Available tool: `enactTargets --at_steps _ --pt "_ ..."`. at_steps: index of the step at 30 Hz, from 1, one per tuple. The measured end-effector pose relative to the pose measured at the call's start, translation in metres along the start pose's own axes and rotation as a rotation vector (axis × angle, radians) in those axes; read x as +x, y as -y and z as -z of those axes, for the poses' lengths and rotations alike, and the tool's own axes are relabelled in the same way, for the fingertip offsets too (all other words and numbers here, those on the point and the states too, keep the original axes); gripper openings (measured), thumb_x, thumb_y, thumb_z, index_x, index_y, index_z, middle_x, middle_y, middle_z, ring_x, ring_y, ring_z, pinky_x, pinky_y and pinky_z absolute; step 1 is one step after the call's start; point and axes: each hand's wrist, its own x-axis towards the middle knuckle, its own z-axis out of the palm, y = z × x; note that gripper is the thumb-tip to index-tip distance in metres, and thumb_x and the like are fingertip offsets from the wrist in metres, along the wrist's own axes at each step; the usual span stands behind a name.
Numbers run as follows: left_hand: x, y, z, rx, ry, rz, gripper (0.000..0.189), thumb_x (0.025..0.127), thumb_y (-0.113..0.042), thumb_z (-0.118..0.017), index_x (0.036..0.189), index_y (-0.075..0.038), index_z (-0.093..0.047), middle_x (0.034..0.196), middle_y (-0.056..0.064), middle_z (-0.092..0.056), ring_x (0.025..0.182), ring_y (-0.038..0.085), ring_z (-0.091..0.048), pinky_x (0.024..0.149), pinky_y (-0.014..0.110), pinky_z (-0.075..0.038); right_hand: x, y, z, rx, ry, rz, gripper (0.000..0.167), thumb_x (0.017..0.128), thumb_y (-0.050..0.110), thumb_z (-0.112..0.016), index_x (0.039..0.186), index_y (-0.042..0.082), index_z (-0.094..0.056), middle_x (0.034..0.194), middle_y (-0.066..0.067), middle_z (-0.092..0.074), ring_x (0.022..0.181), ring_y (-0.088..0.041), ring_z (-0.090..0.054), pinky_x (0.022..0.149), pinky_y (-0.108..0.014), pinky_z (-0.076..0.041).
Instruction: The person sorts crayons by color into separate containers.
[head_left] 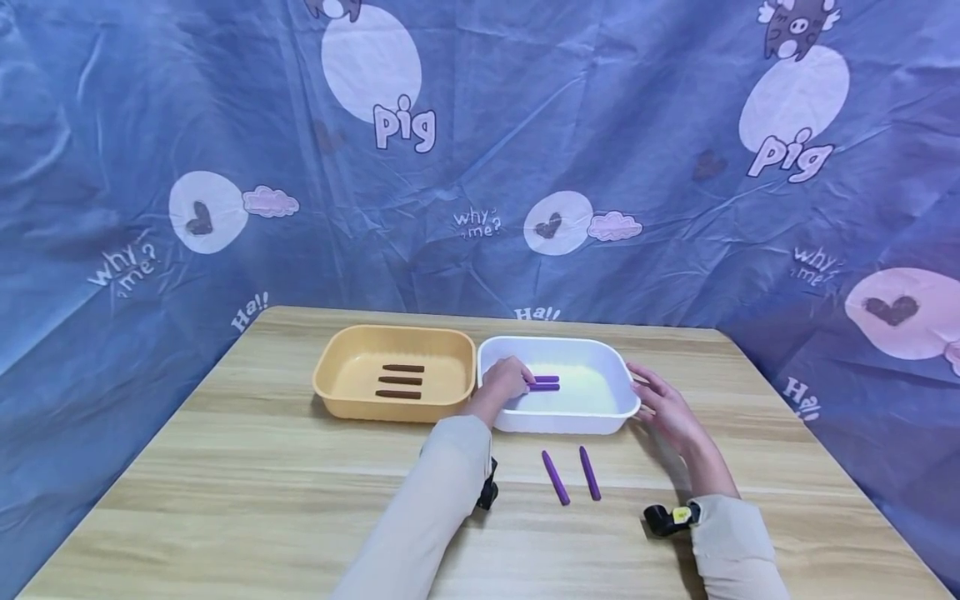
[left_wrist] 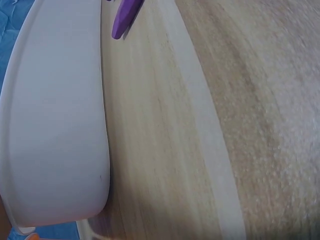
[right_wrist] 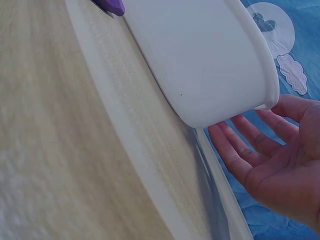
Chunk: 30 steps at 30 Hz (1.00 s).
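Note:
In the head view a white plastic basket (head_left: 558, 422) stands at the table's back, with two purple crayons (head_left: 547, 379) lying side by side on its floor. My left hand (head_left: 507, 380) reaches over its left side and pinches the left end of the nearer purple crayon (head_left: 545, 387). The left wrist view shows only the basket's outer wall (left_wrist: 55, 115); the hand is out of that view. At the basket's right end, my right hand (head_left: 667, 410) rests its loosely spread fingers (right_wrist: 260, 142) against the wall and rim.
Left of the white basket, a yellow basket (head_left: 390, 410) holds three brown crayons (head_left: 400, 381) in a row. Two more purple crayons (head_left: 556, 477) (head_left: 590, 473) lie on the wooden table (head_left: 247, 500) in front. A blue printed cloth (head_left: 465, 167) hangs behind.

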Motion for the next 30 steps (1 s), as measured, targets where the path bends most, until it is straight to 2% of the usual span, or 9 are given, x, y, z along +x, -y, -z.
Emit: enactTargets --at_steps 6,12,16,20,25,30 --pt "-0.002 0.001 -0.002 0.001 0.008 0.030 0.025 0.078 -0.008 -0.070 0.097 -0.024 -0.074 0.106 -0.002 -0.065 0.097 0.019 -0.057 0.078 0.030 -0.043 -0.002 -0.001 0.000 0.003 0.008 -0.006 0.055 0.098 0.014 -0.043 0.143 -0.003 -0.017 0.121 -0.008 -0.047 0.100 -0.015 -0.056 0.085 -0.031 -0.046" --pt "-0.001 0.001 -0.001 -0.019 -0.001 0.023 0.022 0.078 -0.008 -0.071 0.094 -0.023 -0.074 0.106 -0.001 -0.065 0.101 0.020 -0.055 0.082 0.031 -0.042 -0.002 -0.002 0.001 0.019 0.005 0.002 0.054 0.098 0.013 -0.043 0.143 -0.003 -0.018 0.118 -0.005 -0.050 0.100 -0.015 -0.056 0.085 -0.031 -0.046" --pt "-0.001 0.000 0.000 -0.030 -0.009 0.011 0.021 0.077 -0.007 -0.071 0.091 -0.023 -0.074 0.105 -0.001 -0.065 0.098 0.019 -0.056 0.079 0.030 -0.042 -0.002 -0.002 0.001 0.022 0.012 0.005 0.053 0.098 0.012 -0.042 0.143 -0.003 -0.018 0.117 -0.005 -0.050 0.100 -0.016 -0.056 0.085 -0.032 -0.046" --pt "-0.003 -0.006 0.006 -0.042 -0.018 -0.005 0.021 0.077 -0.007 -0.072 0.089 -0.024 -0.075 0.104 -0.002 -0.065 0.092 0.016 -0.056 0.071 0.026 -0.042 -0.002 -0.001 0.001 0.027 0.012 0.009 0.053 0.098 0.013 -0.043 0.143 -0.002 -0.019 0.116 -0.004 -0.051 0.100 -0.016 -0.055 0.085 -0.032 -0.046" --pt "-0.007 -0.016 0.021 -0.062 -0.007 -0.104 0.017 0.078 -0.012 -0.073 0.091 -0.023 -0.075 0.096 -0.004 -0.067 0.084 0.011 -0.057 0.061 0.021 -0.041 -0.002 -0.001 0.002 0.054 0.015 0.020 0.051 0.098 0.012 -0.042 0.143 -0.001 -0.020 0.113 -0.001 -0.053 0.096 -0.013 -0.057 0.081 -0.029 -0.047" --pt "-0.018 -0.022 0.036 -0.069 0.014 -0.217 0.015 0.080 -0.014 -0.072 0.093 -0.022 -0.075 0.090 -0.007 -0.067 0.082 0.008 -0.057 0.063 0.020 -0.041 -0.002 -0.001 0.003 0.084 0.020 0.030 0.046 0.098 0.009 -0.041 0.141 0.002 -0.027 0.111 -0.002 -0.054 0.094 -0.015 -0.057 0.081 -0.029 -0.048"
